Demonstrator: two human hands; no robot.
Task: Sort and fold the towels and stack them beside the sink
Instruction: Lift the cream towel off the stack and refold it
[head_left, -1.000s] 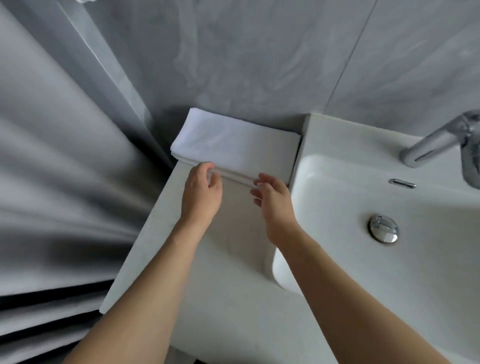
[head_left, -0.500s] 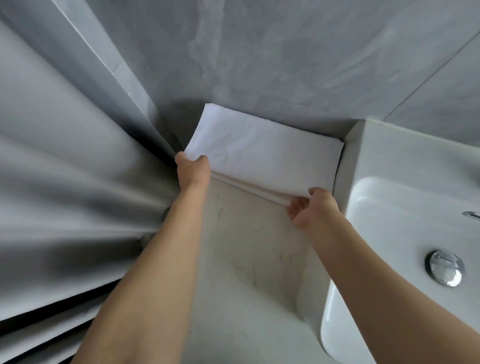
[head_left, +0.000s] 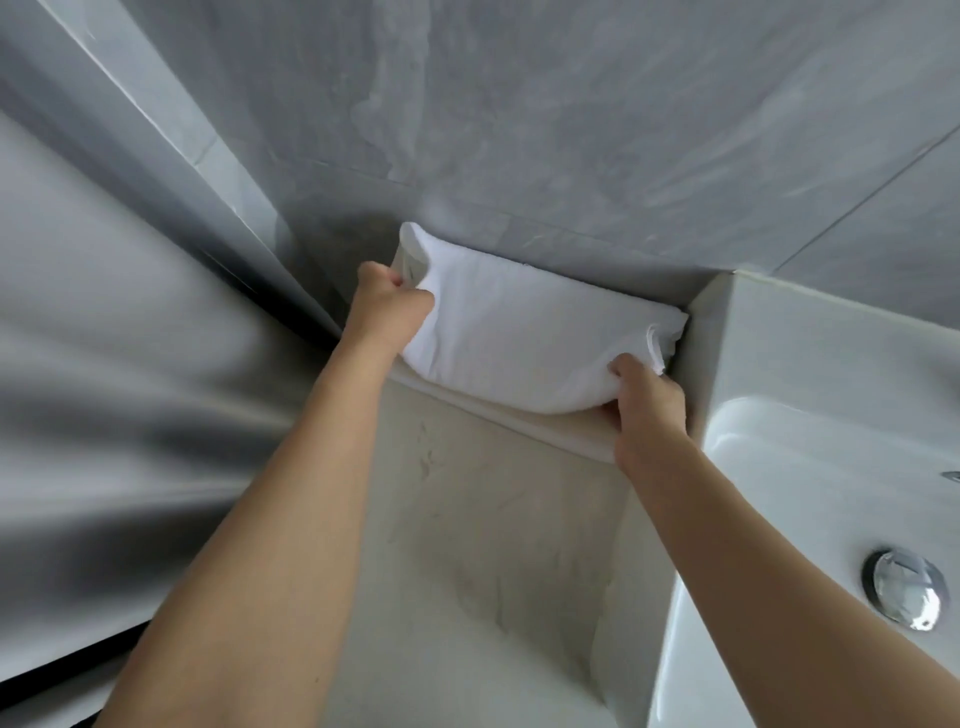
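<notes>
A folded white towel (head_left: 524, 332) sags in the middle, lifted off the pale counter (head_left: 483, 545) against the grey back wall, left of the white sink (head_left: 810, 467). My left hand (head_left: 387, 306) grips its left end and my right hand (head_left: 647, 410) grips its near right corner. Under it lies another flat white towel (head_left: 519, 418), of which only the near edge shows. The lifted towel's layered right end touches the sink's side wall.
A grey shower curtain (head_left: 130, 364) hangs along the counter's left edge. A chrome drain plug (head_left: 906, 592) sits in the sink basin at the right. The grey tiled wall (head_left: 571, 130) stands right behind the towels.
My hands went from the towel's near edge to its two ends and raised the top towel off the one beneath. The view has turned left, so the tap is out of frame.
</notes>
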